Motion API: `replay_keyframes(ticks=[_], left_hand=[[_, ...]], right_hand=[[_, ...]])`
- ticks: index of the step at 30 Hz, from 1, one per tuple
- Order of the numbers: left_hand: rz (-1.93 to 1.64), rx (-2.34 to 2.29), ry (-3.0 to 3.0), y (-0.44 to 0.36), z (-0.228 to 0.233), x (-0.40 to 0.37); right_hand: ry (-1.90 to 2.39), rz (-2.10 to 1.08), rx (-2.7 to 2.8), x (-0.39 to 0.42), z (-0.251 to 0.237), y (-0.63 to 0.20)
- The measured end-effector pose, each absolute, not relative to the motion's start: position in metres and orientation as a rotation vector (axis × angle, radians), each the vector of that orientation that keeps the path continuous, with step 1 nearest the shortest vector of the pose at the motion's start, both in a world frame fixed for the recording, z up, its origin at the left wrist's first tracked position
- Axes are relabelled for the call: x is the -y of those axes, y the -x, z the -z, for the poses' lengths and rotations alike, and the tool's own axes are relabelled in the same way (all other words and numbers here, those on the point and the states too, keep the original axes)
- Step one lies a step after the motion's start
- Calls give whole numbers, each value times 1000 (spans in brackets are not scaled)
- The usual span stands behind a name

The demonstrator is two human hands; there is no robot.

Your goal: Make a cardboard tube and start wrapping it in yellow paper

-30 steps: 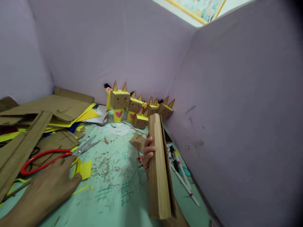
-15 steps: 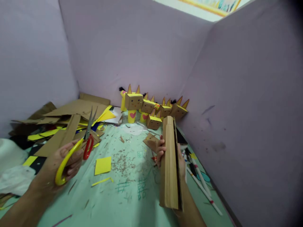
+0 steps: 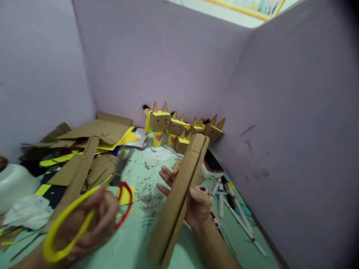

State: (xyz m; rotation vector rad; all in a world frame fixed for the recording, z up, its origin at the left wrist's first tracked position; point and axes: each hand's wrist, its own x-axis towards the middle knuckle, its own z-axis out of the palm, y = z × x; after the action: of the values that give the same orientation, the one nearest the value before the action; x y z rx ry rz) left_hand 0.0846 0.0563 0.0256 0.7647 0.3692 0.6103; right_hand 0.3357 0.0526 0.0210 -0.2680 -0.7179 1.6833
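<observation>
In the head view, my left hand [image 3: 103,220] is curled around a pair of scissors [image 3: 49,244] with one yellow and one red handle. Their blades are smeared by motion and point away from me. My right hand [image 3: 200,209] grips a long folded piece of brown cardboard [image 3: 178,194], its thumb on the near side and its fingertips showing spread beyond the far side. The cardboard is tilted, its top leaning right, and a lengthwise gap runs between its layers. A yellow paper square [image 3: 123,196] lies on the table, partly hidden behind the scissors.
Cardboard scraps [image 3: 95,130] and yellow sheets are piled at the left, near crumpled white plastic [image 3: 28,211]. Several cardboard figures with horns [image 3: 160,121] stand at the back wall. At right lie white markers [image 3: 242,220] and a phone [image 3: 213,162] on a white box.
My left hand has moved right and turned the scissors toward the middle. The cardboard in my right hand has swung from upright to slanted, its lower end going left, and my right fingers have spread.
</observation>
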Motion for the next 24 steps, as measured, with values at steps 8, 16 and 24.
replay_keyframes(ticks=[8,16,24], left_hand=[[-56,-242,-844,-153,-31,-65],[-498,-589,-1086,-146,-15,-89],[-451,-588,-1142,-152,22,-92]], right_hand=[[187,-1899,919,-36,-17,-327],[322,-1763,879,-42,-22,-329],[437,-1645,636,-55,-29,-342]])
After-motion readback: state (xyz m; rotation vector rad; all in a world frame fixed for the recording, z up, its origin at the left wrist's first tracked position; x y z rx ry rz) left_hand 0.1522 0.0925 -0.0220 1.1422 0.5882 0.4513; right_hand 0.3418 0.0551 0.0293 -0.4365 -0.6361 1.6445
